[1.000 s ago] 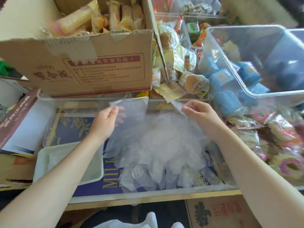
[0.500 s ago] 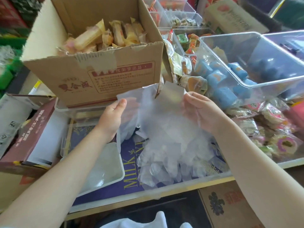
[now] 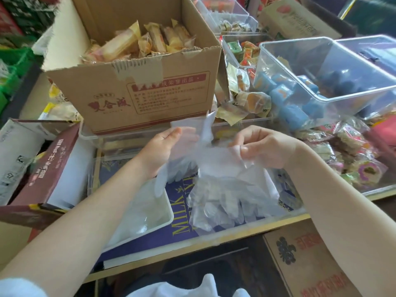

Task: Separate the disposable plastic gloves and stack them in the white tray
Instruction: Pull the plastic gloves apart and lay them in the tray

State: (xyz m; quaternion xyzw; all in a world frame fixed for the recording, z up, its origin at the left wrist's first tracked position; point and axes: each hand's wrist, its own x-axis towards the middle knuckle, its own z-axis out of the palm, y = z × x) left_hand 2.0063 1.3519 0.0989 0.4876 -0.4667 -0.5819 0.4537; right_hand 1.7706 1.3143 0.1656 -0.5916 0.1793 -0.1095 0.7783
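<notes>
- A maroon printed carton (image 3: 46, 168) lies open on its side far to the left of the white tray, with pale sheets showing inside.
- The white tray (image 3: 165, 207) sits on the desk in front of the person, its right rim just left of the blue "MILK" printed sheet (image 3: 182, 219); a few flattened clear gloves (image 3: 147, 213) lie inside it, partly hidden by the left forearm.
- Behind the tray stands a brown cardboard box (image 3: 150, 91) with red print, filled with yellow-wrapped snack bars (image 3: 137, 42).
- The left hand (image 3: 159, 146) is raised above the tray's far right corner, thumb and fingers pinching the cuff edge of a single plastic glove (image 3: 184, 153), whose fingers dangle toward the tray.
- To the right of the tray, a loose pile of disposable plastic gloves (image 3: 227, 198) rests on the blue sheet inside a shallow clear bin (image 3: 246, 225); part of the bunch is lifted.
- The right hand (image 3: 261, 148), above that pile and well right of the tray, has its fingers curled, gripping the top of the lifted bunch; the two hands hold the film stretched between them.
- Farther right and behind, a tilted clear plastic tub (image 3: 321, 67) holds blue-wrapped sweets (image 3: 285, 97).
- At the far right of the tray lie pink and green wrapped snacks (image 3: 353, 155).
- Below the desk edge, right of the tray, a brown carton with red lettering (image 3: 310, 258) shows.
</notes>
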